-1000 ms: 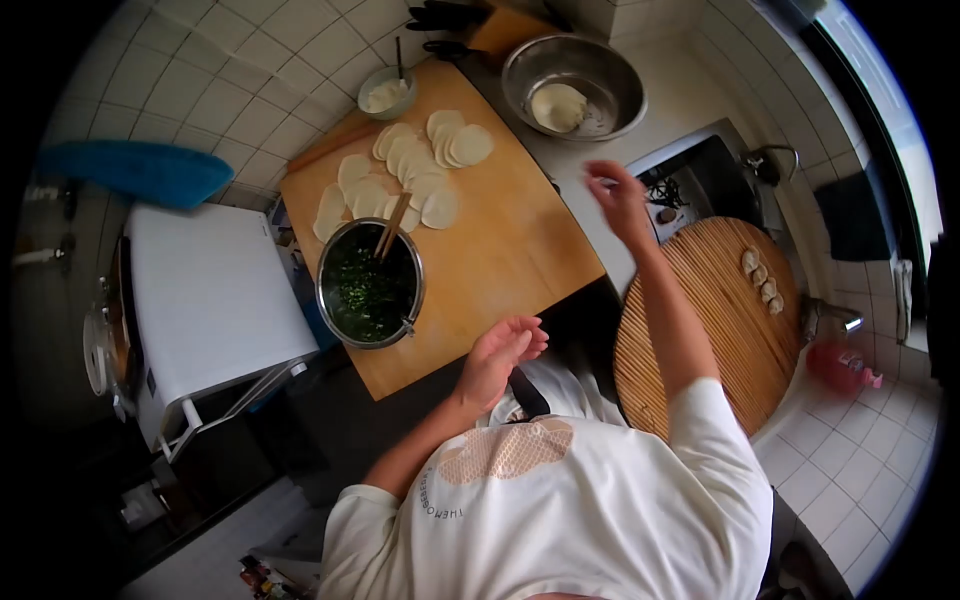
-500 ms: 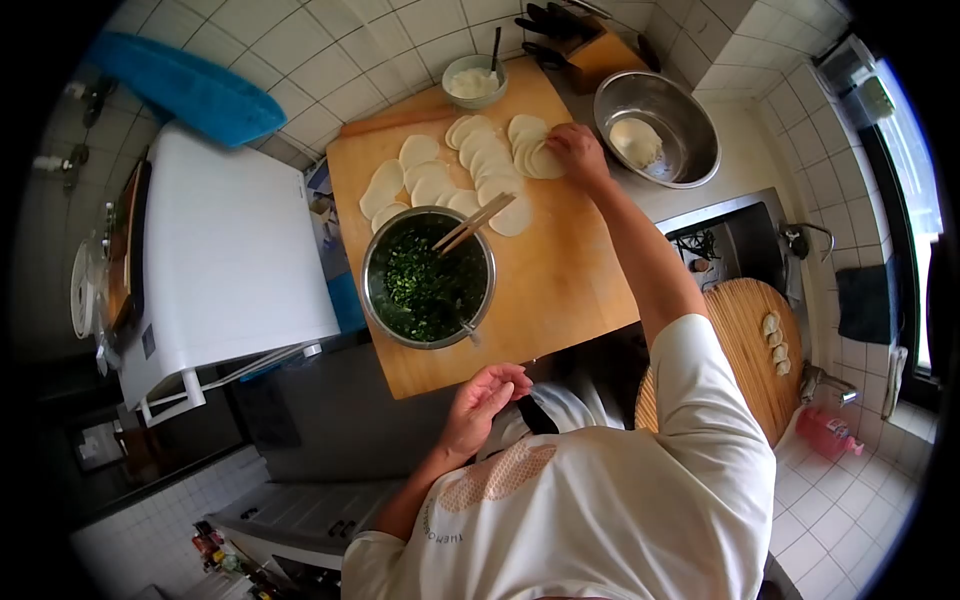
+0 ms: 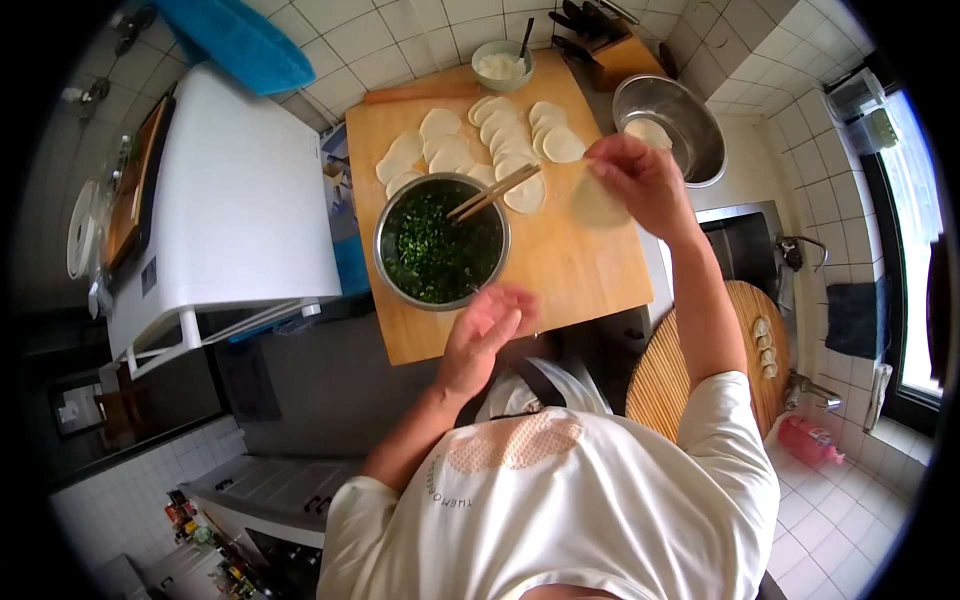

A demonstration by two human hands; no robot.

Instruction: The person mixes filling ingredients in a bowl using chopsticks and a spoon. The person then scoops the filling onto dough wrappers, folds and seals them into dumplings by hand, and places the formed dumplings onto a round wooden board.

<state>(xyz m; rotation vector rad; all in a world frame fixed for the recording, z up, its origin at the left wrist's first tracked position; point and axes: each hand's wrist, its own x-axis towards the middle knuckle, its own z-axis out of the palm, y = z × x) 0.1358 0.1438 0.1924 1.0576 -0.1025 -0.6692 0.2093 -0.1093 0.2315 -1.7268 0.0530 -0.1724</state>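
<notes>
My right hand (image 3: 640, 180) pinches the edge of a round dumpling wrapper (image 3: 598, 204), which hangs blurred above the wooden board (image 3: 575, 270). My left hand (image 3: 485, 338) is held palm up at the board's front edge with its fingers apart and nothing in it. Just beyond it stands a steel bowl (image 3: 382, 245) of chopped green filling (image 3: 430, 240), with wooden chopsticks (image 3: 497, 192) resting across its rim. Several wrappers (image 3: 505, 135) lie in overlapping rows behind the bowl, and a shorter stack (image 3: 562, 146) lies to their right.
A rolling pin (image 3: 420, 93) and a small bowl of white powder (image 3: 500, 67) are at the back. On the right stand a steel basin (image 3: 700, 130) holding dough (image 3: 648, 133), a sink (image 3: 745, 250), and a round slatted tray (image 3: 660, 370) with several dumplings (image 3: 764, 345). A knife block (image 3: 622, 62) stands behind.
My right hand has lifted a wrapper off the right stack and drawn it back toward me. My left hand has risen toward the filling bowl. The head view has shifted slightly.
</notes>
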